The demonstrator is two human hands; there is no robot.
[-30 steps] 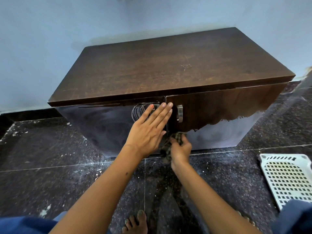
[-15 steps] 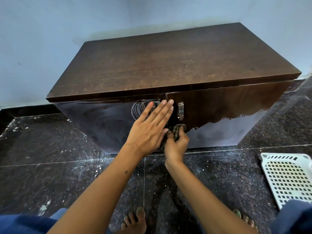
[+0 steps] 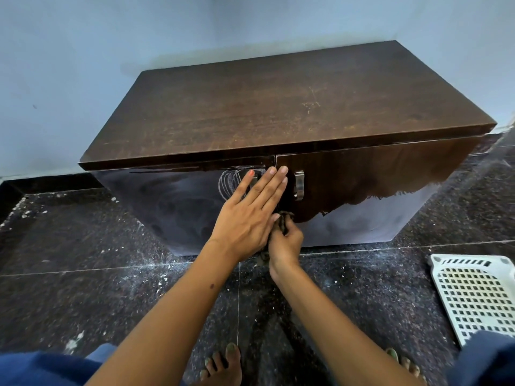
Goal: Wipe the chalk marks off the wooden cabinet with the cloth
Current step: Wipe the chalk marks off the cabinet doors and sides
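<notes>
Our forearms are bare and sleeveless, our feet unshod with painted toenails, blue trousers below.

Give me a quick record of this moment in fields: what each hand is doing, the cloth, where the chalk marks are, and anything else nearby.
left hand: left hand flat, fingers straight, pressing on the left door of the cabinet
right hand: right hand holds the bunched cloth against the front, low near the seam between the doors
chalk marks: white scribbled loops on the left door, just left of the left hand's fingers; not under the cloth
handle: metal handle on the right door, untouched
floor: white plastic basket to the right
</notes>
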